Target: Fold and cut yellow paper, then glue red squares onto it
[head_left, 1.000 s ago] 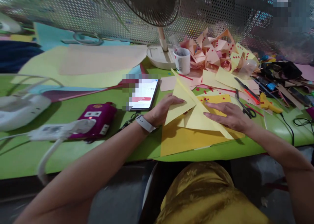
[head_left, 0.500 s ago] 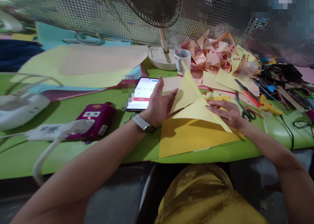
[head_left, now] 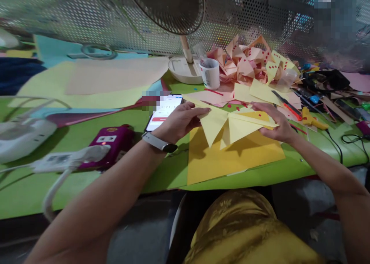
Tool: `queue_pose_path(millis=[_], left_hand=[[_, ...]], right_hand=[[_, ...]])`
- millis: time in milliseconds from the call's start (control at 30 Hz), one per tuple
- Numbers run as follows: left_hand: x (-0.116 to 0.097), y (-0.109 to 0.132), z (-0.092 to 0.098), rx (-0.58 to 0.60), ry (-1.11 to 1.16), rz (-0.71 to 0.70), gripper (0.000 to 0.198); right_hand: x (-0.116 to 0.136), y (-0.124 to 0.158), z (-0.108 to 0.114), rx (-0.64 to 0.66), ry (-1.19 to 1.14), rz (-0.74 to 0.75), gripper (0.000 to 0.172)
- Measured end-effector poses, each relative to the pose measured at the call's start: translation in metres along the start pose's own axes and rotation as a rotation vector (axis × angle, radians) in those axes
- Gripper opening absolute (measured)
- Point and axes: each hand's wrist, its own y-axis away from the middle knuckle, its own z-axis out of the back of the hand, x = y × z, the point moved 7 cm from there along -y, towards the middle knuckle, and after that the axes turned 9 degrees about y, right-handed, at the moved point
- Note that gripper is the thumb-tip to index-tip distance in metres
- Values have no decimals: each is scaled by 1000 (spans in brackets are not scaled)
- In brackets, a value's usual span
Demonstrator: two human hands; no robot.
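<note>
A pale yellow folded paper (head_left: 215,124) with several pointed flaps hangs between my hands. My left hand (head_left: 180,119) pinches its left end between thumb and fingers, close to a lit phone (head_left: 162,111). At the other end, my right hand (head_left: 273,123) grips a narrow part of the folded paper, fingers behind it. Below the paper, a darker yellow sheet (head_left: 231,162) lies on the green table (head_left: 167,175), with shadows falling on it.
A fan (head_left: 185,69) and a white cup (head_left: 209,73) stand behind. Pink folded papers (head_left: 245,63) are piled back right, near a red cutter (head_left: 290,108) and a yellow glue gun (head_left: 313,119). Purple and white power strips (head_left: 108,140) with cables lie left.
The folded paper has turned, and its pointed flaps now hang downward. Both hands have closed on its ends; my left hand was more spread before. The view has shifted slightly.
</note>
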Motion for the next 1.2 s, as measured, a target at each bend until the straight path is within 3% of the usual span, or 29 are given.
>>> queue_pose_path(millis=[167, 267, 433, 667, 733, 867, 967, 1033, 1100, 1200], left_hand=[[-3, 11, -6, -100, 65, 34, 45], [-4, 12, -7, -115, 78, 30, 43], [3, 9, -10, -128, 32, 45, 39], [18, 23, -9, -19, -112, 113, 27], [16, 24, 0, 12, -245, 13, 38], [-11, 30, 9, -34, -706, -559, 64], [-14, 38, -12, 109, -1012, -814, 43], [-4, 41, -30, 300, -1103, -813, 31], [7, 44, -46, 445, -1156, -761, 33], [19, 43, -61, 521, -1250, -679, 33]], right_hand=[[-3, 14, 13, -168, 321, 26, 76], [-3, 19, 10, -242, 511, 23, 76], [9, 14, -18, -87, 629, 35, 53], [14, 15, -34, 28, 449, 146, 33], [10, 20, -40, 80, 374, 182, 31], [-2, 29, -52, 184, 251, 231, 33], [-10, 30, -52, 184, 197, 242, 36], [-16, 29, -52, 193, 169, 219, 37], [-23, 27, -53, 214, 153, 173, 37], [-27, 28, -56, 242, 149, 126, 35]])
